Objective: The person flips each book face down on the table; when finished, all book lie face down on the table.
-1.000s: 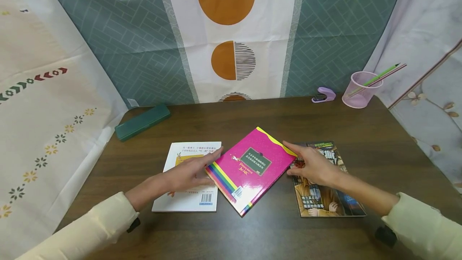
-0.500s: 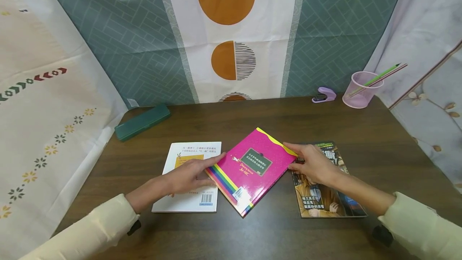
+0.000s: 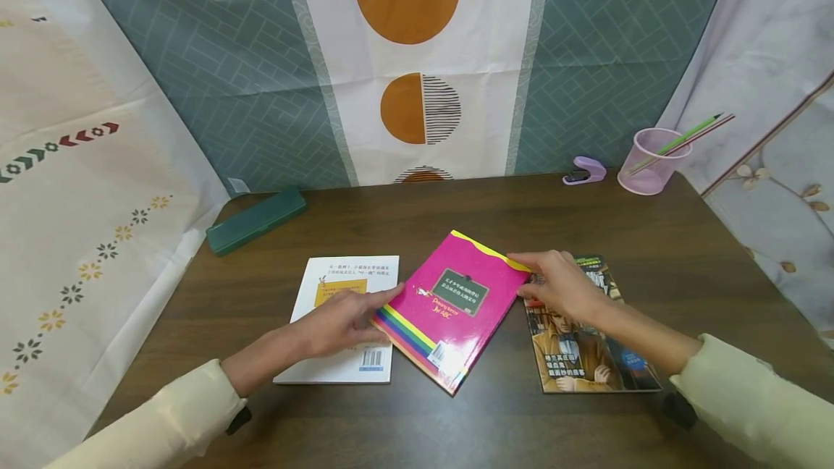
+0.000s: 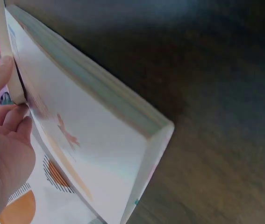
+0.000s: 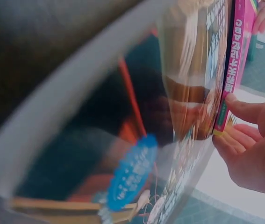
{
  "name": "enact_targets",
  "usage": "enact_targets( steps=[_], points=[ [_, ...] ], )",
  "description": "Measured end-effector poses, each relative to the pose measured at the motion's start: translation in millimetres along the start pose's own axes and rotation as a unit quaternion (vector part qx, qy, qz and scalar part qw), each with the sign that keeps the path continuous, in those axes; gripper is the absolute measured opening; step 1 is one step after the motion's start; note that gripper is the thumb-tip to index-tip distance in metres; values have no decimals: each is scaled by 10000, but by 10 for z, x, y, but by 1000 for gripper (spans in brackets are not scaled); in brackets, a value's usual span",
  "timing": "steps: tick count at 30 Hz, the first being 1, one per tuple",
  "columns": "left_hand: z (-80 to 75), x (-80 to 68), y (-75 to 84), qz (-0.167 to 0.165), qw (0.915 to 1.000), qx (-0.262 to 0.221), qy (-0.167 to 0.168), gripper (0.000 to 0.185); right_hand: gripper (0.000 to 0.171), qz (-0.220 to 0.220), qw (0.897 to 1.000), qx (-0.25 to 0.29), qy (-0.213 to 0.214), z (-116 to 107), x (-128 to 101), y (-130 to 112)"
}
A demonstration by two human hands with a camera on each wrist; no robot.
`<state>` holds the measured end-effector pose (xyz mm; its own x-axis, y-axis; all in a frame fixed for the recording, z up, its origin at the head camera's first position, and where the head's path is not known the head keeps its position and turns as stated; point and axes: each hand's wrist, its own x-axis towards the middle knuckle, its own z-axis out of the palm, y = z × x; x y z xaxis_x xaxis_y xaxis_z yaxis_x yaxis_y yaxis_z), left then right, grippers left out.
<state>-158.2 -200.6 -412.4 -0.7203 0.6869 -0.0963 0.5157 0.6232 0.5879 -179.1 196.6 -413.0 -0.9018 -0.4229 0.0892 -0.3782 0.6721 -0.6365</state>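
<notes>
A pink book with a rainbow stripe and a green panel lies at an angle between both hands, in the middle of the table. My left hand pinches its left edge, over a white book with a yellow patch and a barcode. At the pink book's right corner, my right hand grips it between thumb and fingers. Below that hand is a dark magazine-like book with a coated figure on its cover. In the right wrist view, the pink book's spine shows beside the right thumb.
A green oblong case lies at the back left of the brown table. Near the back right stand a purple stapler and a pink cup with pencils. A patterned cloth hangs behind the table.
The pink book has turned slightly counterclockwise, its far corner shifting left and its near corner right. My right hand has moved slightly up and left with it. The other books have stayed put.
</notes>
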Motion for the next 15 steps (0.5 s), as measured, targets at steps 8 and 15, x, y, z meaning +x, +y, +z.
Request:
enact_targets(
  steps=[8, 15],
  points=[
    [78, -92, 87, -31, 9999, 21, 162, 88, 56, -195, 9995, -19, -243, -43, 167, 65],
    [185, -155, 172, 22, 9990, 141, 423, 87, 55, -360, 9980, 59, -507, -83, 343, 130]
  ],
)
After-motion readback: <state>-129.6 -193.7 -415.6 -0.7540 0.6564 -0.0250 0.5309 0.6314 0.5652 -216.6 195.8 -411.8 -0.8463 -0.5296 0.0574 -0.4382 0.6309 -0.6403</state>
